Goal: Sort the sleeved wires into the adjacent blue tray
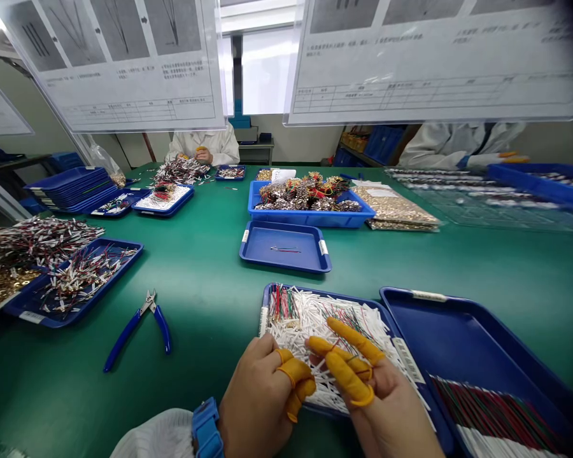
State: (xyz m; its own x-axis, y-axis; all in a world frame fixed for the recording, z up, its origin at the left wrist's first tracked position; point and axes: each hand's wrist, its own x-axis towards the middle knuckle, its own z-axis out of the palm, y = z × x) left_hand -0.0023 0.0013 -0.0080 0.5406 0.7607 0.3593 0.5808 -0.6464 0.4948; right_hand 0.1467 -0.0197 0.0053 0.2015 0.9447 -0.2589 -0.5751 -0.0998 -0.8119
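Note:
My left hand [267, 388], with yellow finger cots and a blue wrist strap, is closed over the near left part of a blue tray. Anything in its fingers is hidden. My right hand [379, 388], also in yellow finger cots, pinches a few thin wires [351, 357] in red and dark green, with its index finger stretched out. Below both hands the tray [266, 294] holds a heap of short white tubes [315, 312]. Red, green and black wires [282, 302] lie at its far left corner and more across its middle.
Blue-handled cutters [148, 324] lie to the left. At right, a blue tray [449, 324] contains a row of wires [501, 413]. Ahead are a tray [286, 245] with a few wires and a bin [310, 218] of bundled parts. Co-workers [205, 146] sit across the green table.

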